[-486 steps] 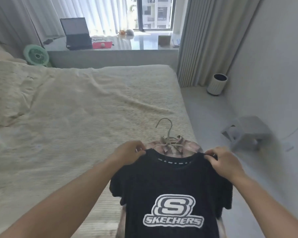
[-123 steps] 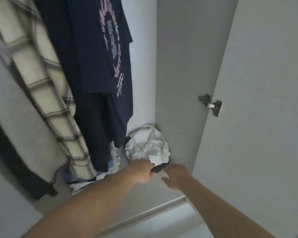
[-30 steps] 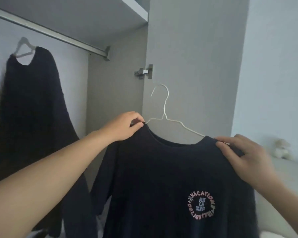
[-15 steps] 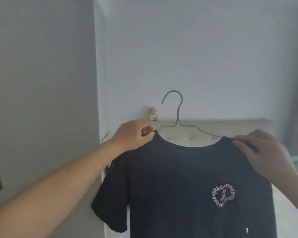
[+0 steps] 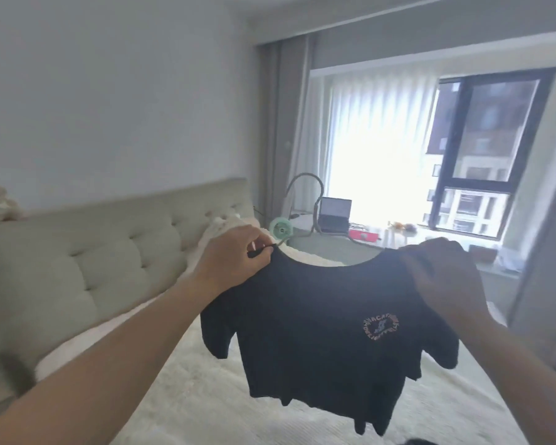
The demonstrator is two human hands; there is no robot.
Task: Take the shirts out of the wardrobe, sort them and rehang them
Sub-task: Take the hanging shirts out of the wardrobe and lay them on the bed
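**Black T-shirt held over the bed by both shoulders**

Head view: dark cotton hangs in front of you, and you carry all of it. The black T-shirt (image 5: pixel 328 319) is on a thin wire hanger (image 5: pixel 315 216), whose hook stands up above the neckline. Your left hand (image 5: pixel 235 258) pinches the shirt's left shoulder seam, fingers curled round the cloth and probably the hanger wire under it. Your right hand (image 5: pixel 443 277) grips the other shoulder, fingers folded over the fabric.

What the next move turns on is how the shirt lies. Its shoulder line runs from one hand to the other, roughly level. Its long axis drops straight down from that line, and the hem hangs free above the bed (image 5: pixel 206 390), touching nothing. The printed chest logo (image 5: pixel 382 326) faces you and sits nearer your right hand. Both hands are at much the same reach, so neither has the shorter way down.

The bed lies below and ahead of the shirt. Its padded headboard (image 5: pixel 109 252) runs along the left edge, and the window (image 5: pixel 482 149) is beyond the far end. Judging by the task, the shirt is out of the wardrobe and not yet sorted. Laying it flat would likely mean letting the hem meet the cover first.
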